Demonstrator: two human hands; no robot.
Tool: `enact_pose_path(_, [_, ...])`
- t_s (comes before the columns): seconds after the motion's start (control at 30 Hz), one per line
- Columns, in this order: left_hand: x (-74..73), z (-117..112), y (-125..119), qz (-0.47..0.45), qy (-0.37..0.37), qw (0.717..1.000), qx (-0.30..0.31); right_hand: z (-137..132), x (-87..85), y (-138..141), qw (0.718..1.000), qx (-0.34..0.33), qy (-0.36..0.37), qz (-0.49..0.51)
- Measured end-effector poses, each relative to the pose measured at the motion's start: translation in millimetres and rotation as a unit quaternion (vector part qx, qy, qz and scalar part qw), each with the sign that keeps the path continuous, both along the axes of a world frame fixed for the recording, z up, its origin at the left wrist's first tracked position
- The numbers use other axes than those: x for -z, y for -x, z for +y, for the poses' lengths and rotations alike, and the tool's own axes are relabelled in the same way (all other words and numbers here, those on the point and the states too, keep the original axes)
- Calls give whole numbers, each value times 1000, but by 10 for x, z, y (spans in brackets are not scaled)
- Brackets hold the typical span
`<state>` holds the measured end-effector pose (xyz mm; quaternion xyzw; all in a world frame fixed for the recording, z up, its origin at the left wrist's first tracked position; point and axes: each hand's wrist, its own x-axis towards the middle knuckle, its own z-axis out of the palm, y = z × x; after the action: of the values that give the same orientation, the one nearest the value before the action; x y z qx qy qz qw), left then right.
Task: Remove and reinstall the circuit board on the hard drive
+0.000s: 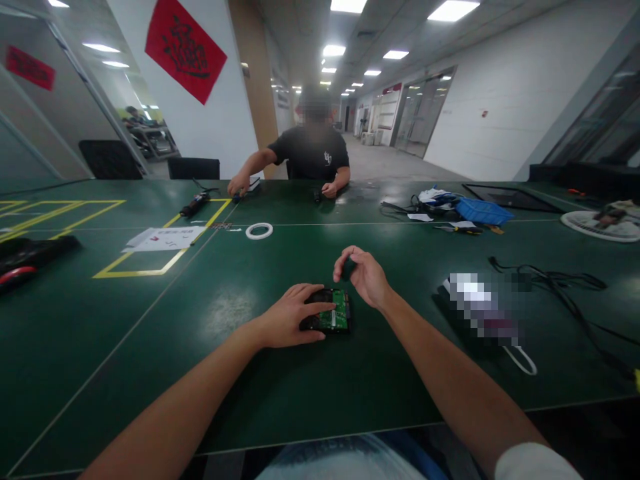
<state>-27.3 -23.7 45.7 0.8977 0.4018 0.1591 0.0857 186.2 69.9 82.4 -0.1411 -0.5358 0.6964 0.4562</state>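
Observation:
A small black device with a green circuit board (334, 315) on top lies flat on the green table (250, 373) in front of me. My left hand (293, 317) lies on its left side, fingers spread over it, thumb against its near edge. My right hand (361, 272) hovers just above and behind the board's right end. Its fingers are curled toward the thumb in a loose pinch, and I cannot make out anything between them.
Across the table a person in a dark shirt (313, 155) handles small items. A white ring (259, 231), a paper sheet (165, 238), yellow floor-tape lines (145, 270), a blue tray (483, 211), black cables (565, 287) and a dark item (480, 310) at my right lie around.

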Motion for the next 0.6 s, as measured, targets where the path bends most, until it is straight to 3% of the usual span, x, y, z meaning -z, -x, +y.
enact_pose_path(0.17, [4,6,-7,-7,2,1000,4,16,24,20,999,32,-6,-1])
enact_pose_path(0.4, [9,8,-27,-2,7,1000,2,130,38,7,1000,5,2,15])
enact_pose_path(0.6, [53,61,-63,-2,-10,1000,-14,203,42,-44,1000,25,9,11])
